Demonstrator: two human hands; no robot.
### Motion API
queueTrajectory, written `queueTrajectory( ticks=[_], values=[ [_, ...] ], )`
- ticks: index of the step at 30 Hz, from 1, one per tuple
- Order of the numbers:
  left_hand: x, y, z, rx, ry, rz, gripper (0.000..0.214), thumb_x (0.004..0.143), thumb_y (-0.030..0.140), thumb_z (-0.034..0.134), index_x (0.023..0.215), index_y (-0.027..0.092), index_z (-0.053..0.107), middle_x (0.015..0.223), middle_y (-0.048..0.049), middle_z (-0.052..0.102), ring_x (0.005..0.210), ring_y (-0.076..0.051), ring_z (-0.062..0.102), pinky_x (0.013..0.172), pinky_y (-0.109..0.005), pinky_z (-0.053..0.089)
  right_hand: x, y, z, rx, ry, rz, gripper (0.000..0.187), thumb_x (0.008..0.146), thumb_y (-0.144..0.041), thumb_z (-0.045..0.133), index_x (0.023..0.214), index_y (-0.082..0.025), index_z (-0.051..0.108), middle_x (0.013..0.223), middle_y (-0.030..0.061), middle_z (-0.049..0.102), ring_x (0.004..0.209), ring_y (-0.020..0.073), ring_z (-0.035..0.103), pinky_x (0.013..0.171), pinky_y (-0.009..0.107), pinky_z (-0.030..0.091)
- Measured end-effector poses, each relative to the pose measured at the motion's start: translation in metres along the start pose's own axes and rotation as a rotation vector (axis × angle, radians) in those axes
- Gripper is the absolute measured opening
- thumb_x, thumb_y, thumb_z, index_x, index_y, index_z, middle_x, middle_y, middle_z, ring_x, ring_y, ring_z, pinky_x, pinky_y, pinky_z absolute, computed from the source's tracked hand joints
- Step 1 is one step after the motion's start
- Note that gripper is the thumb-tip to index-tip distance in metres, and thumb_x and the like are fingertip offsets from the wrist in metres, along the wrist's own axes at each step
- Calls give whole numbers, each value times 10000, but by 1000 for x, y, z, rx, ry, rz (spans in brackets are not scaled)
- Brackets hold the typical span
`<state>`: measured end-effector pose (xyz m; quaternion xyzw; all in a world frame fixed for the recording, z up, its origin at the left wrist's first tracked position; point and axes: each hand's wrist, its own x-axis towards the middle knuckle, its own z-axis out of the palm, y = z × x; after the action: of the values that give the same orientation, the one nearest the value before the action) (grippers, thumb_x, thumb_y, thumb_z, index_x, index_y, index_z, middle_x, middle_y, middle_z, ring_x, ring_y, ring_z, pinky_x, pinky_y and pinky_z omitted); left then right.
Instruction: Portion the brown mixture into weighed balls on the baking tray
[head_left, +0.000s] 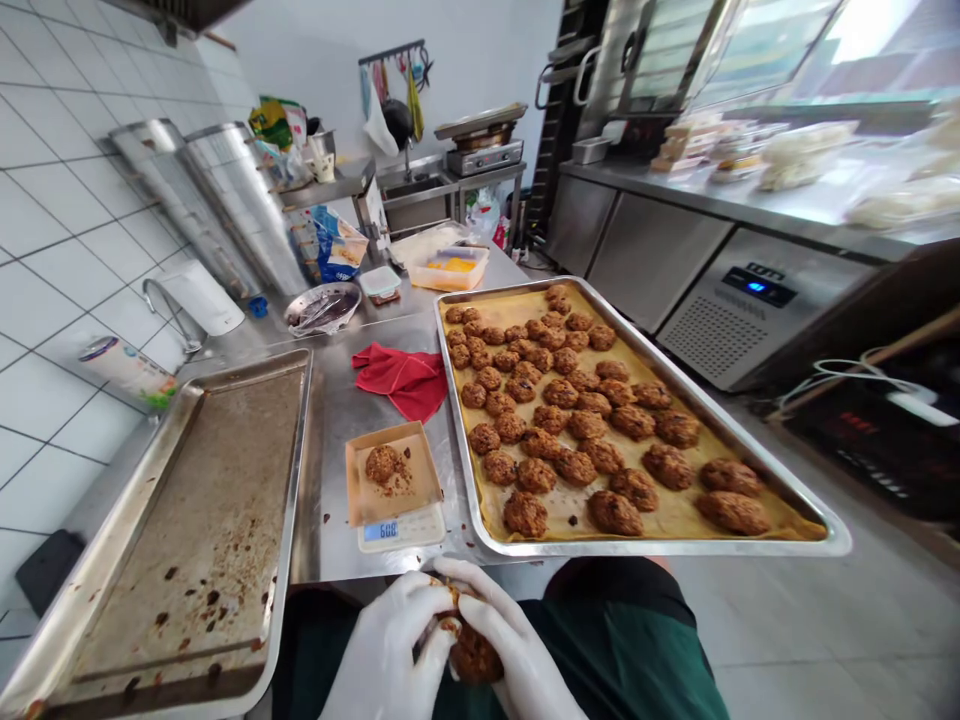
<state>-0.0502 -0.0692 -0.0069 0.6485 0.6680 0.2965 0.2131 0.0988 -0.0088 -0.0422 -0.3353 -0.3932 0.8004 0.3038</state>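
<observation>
A lumpy brown baked bun with dark bits is held low in front of my lap. My left hand, in a white glove, closes its thumb and fingers on the bun's left side. White-gloved too, my right hand curls round it from the right. My fingers partly hide the bun, so I cannot tell whether it is whole. Just beyond my hands, a small cardboard tray rests on a digital scale. In that tray lie a brown lump and crumbs.
On the right, a large metal tray lined with paper holds many brown buns. A crumb-strewn baking tray stands left. Between them lies a red cloth. Farther back are a covered bowl and a plastic container.
</observation>
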Motion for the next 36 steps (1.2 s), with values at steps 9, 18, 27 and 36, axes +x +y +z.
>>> queueTrajectory(
  ticks=[9,18,27,36],
  values=[
    [-7,-10,-13,-31,-19,-27,255,896,126,563,1076,274,666,1090,-16,711,1012,-171,684,906,-274,553,1,-5,7,-17,-78,18,265,815,-235,635,1077,-220,666,1062,49,694,1012,242,626,911,367,466],
    [102,-56,-54,246,105,-60,410,870,135,514,1273,174,578,1291,-139,574,1255,-280,520,1116,-430,363,-1,0,8,146,-31,125,217,790,-289,649,980,-185,655,722,4,628,648,168,593,569,278,416],
    [140,-81,-66,-8,-70,-128,277,875,280,559,1124,206,656,1113,-85,691,1043,-234,631,964,-370,441,-6,-1,-3,218,27,59,208,774,-281,654,948,-168,646,685,4,631,605,153,589,530,258,409],
    [123,-44,-63,-803,-40,-400,369,844,527,637,785,169,569,651,26,598,480,-68,479,431,-167,284,-2,6,-12,330,22,66,222,741,-315,641,905,-164,652,667,14,635,557,161,606,465,247,410]
  ],
)
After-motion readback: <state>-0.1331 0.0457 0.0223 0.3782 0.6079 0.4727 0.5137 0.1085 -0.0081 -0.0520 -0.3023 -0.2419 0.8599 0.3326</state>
